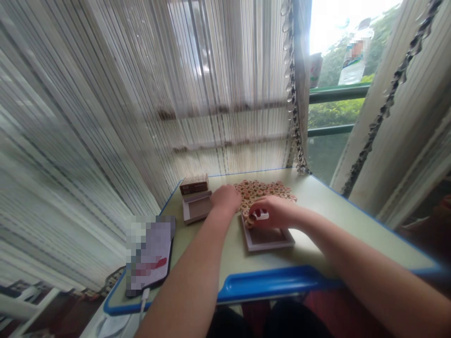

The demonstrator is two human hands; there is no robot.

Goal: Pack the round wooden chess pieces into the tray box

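Lying flat on the worktop (338, 220) just beyond the shallow tray (271, 246), a big spread of round wooden pieces (259, 190) is seen, faces up, so no long axis can really be picked out. Reddish and darker marks are printed on them, but they're way too small to be read. A few pieces (250, 222) are bunched at the tray's far left corner, where the right hand (276, 211) is held with fingers curled down; whether one is pinched can't be told. The left hand (226, 199) is placed left of the tray, by the edge of the spread, fingertips hidden, so its grip can't be told either. Further left of the tray, a second tray (197, 218) is parked, brown bottom showing, with a small box (194, 184) set behind it, its printing too blurry to be made out. Left and nearer than the tray, a phone (151, 256) is plugged into a white cable (143, 303), screen partly pixelated.
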